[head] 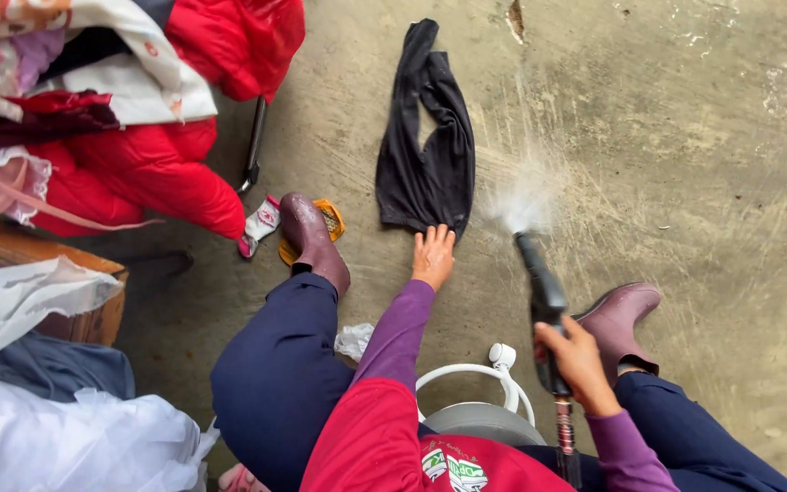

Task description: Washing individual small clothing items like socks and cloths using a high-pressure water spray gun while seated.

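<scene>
Left hand flat, pinning wet black garment; right hand gripping spray gun. Likely limp, heavy, slippery; best grabbed by bunched hem.

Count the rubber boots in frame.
2. The left boot stands by the yellow brush and sock; the right boot is beside the right hand gripping the spray gun. None seem hidden.

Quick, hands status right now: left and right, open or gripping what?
Left hand: open, fingers spread flat on the lower edge of the black garment.
Right hand: closed around the grip of the spray gun, which is spraying water at the concrete floor.
</scene>
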